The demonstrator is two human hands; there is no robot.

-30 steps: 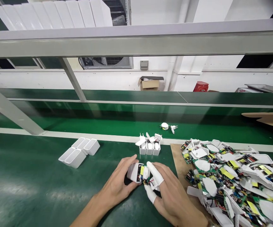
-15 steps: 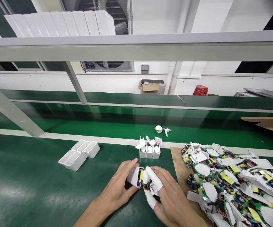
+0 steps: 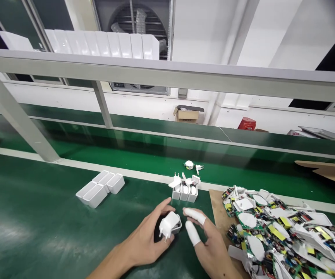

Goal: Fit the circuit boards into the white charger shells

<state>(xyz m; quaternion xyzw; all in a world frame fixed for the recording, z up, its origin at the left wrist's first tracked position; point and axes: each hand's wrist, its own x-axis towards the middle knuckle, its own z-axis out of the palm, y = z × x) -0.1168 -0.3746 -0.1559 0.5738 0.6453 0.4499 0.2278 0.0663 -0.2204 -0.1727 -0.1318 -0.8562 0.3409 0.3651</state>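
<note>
My left hand [image 3: 148, 236] is closed around a white power adapter case [image 3: 176, 225], whose plug cover [image 3: 169, 224] with two pins lies tilted over its opening. To the right of it is my right hand [image 3: 205, 240], fingers apart and holding nothing, with white finger cots on the thumb and index finger. Just beyond both hands stand several filled white cases [image 3: 184, 193] in a row, with loose plug covers resting on top. A group of white cases [image 3: 94, 195] sits farther left on the green bench.
A large pile of circuit boards with white covers [image 3: 274, 228] lies on brown cardboard [image 3: 217, 205] at the right. On the green strip behind the bench is another board with a plug piece [image 3: 189, 165]. A metal frame post [image 3: 24, 120] rises at the left.
The circuit board parts between my hands have gone into the case, and the plug cover now lies over it. My right hand has let go and moved slightly right. The view has tilted.
</note>
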